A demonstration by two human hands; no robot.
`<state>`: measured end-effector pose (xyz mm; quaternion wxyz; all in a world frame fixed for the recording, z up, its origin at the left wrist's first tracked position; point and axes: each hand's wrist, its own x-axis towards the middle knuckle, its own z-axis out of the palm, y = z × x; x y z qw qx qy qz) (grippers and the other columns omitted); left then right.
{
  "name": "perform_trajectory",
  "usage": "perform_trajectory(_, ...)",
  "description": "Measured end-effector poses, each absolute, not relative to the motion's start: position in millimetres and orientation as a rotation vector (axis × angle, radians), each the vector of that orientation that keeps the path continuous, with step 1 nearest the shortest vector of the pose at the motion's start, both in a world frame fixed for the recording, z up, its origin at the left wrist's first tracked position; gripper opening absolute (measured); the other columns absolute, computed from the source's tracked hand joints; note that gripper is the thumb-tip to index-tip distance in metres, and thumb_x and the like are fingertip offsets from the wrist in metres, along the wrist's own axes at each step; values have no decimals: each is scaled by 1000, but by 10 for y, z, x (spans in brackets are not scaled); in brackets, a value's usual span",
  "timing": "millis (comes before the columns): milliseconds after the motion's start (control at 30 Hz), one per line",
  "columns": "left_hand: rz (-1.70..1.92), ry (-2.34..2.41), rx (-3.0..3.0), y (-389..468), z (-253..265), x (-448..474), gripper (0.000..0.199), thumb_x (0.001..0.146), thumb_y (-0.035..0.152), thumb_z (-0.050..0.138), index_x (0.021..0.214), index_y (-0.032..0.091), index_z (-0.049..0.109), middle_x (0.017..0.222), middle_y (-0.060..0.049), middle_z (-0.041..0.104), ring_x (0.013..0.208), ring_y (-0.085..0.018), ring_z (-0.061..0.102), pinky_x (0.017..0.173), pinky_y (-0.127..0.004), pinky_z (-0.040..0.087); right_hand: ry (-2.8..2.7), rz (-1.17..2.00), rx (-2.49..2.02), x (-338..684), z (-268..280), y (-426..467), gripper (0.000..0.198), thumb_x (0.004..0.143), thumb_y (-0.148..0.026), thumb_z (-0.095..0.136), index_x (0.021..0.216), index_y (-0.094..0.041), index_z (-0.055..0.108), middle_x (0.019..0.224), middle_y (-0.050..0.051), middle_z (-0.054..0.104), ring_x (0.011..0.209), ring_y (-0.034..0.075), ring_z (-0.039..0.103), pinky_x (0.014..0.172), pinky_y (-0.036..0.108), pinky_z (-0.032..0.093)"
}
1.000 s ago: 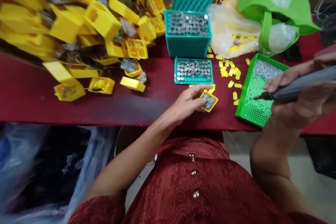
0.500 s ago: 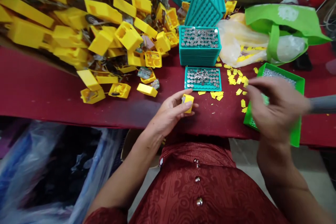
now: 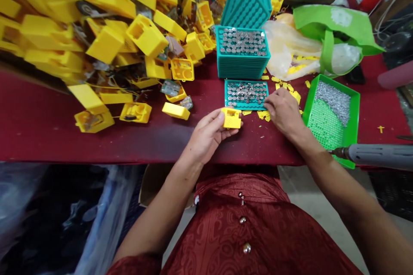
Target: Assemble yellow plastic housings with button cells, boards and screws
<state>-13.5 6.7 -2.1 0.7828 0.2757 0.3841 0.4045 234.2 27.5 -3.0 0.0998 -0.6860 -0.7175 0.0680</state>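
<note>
My left hand (image 3: 214, 126) grips a small yellow plastic housing (image 3: 232, 118) between thumb and fingers, with its cut-out side facing up. Just beyond it lies a teal tray (image 3: 228, 105) of silver button cells (image 3: 247, 90). My right hand (image 3: 284, 109) is at that tray's right edge, thumb and fingertips pinched together. What the pinch holds, if anything, is too small to make out. Small yellow plastic covers (image 3: 264, 115) lie below the tray and partly behind my right hand.
Many yellow housings (image 3: 106, 43) with wires heap at the left. A stack of teal trays (image 3: 243, 66) stands behind. To the right are a green bin (image 3: 354, 124) of screws, a grey electric screwdriver (image 3: 380, 154) and a green bag (image 3: 338, 19).
My right hand has moved left from over the green bin to the tray's edge, uncovering the bin and screwdriver tip. In my left hand the yellow housing has turned.
</note>
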Motion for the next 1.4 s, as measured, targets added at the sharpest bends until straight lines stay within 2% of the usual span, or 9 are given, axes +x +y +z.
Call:
perform_trajectory(100, 859, 797, 582, 72, -33, -143, 35, 87, 32, 89, 113, 13, 76, 110, -11, 84, 93, -19, 82, 77, -24, 66, -2097, 111, -1991, 2341, -27, 270, 17, 95, -16, 56, 96, -17, 73, 98, 13, 70, 95, 25, 61, 88, 39, 48)
perform_trajectory(267, 857, 793, 620, 88, -71, -176, 33, 85, 30, 90, 112, 14, 77, 109, -9, 84, 90, -16, 79, 76, -23, 65, -2124, -2, -1903, 2223, -38, 267, 29, 97, -13, 47, 108, -18, 73, 101, 12, 73, 96, 26, 63, 86, 37, 47)
perform_trajectory(467, 908, 837, 681, 110, -110, -188, 36, 85, 33, 88, 116, 18, 79, 107, -7, 83, 90, -14, 74, 68, -19, 59, -2184, -39, -2051, 2084, -48, 289, 19, 96, -15, 57, 102, -13, 75, 104, 16, 74, 95, 27, 64, 86, 40, 48)
perform_trajectory(667, 894, 823, 675, 97, -104, -143, 36, 83, 24, 85, 116, 16, 75, 112, -8, 81, 95, -15, 75, 81, -25, 63, -2141, -26, -2056, 2145, -63, 349, 17, 91, -13, 56, 89, -11, 73, 93, 17, 72, 84, 24, 62, 80, 39, 49)
perform_trajectory(733, 897, 847, 675, 88, -103, -121, 41, 81, 20, 84, 120, 15, 72, 112, -8, 80, 96, -16, 76, 83, -26, 64, -2033, 60, -1914, 2119, -13, 304, 15, 91, -14, 58, 84, -14, 71, 89, 14, 72, 82, 22, 63, 81, 38, 50)
perform_trajectory(967, 895, 1004, 909, 72, -176, -12, 44, 85, 21, 77, 128, 14, 66, 126, -12, 79, 104, -19, 75, 87, -30, 64, -1624, 813, -1475, 1683, 281, -24, 12, 88, -26, 70, 83, -18, 77, 78, 2, 74, 69, 13, 64, 66, 26, 49)
perform_trajectory(1167, 967, 1199, 1298, -52, -185, 73, 44, 91, 22, 73, 135, 21, 69, 127, -9, 81, 113, -24, 75, 102, -38, 59, -1719, 594, -1523, 1576, 192, -30, 12, 87, -16, 68, 79, -16, 77, 78, 3, 75, 72, 13, 65, 72, 27, 51)
perform_trajectory(1267, 942, 1194, 1283, -61, -156, 64, 39, 92, 23, 70, 130, 18, 71, 118, -8, 82, 105, -22, 75, 97, -36, 59, -1770, 510, -1530, 1634, 185, -45, 14, 90, -19, 69, 81, -17, 79, 83, 5, 78, 76, 14, 67, 77, 30, 52)
perform_trajectory(1400, 875, 1084, 1071, 1, -112, 22, 34, 90, 23, 69, 123, 14, 72, 111, -7, 80, 94, -17, 74, 81, -27, 61, -1575, 670, -1484, 1753, 216, -71, 15, 94, -26, 72, 85, -19, 82, 81, 2, 78, 71, 12, 66, 73, 28, 54)
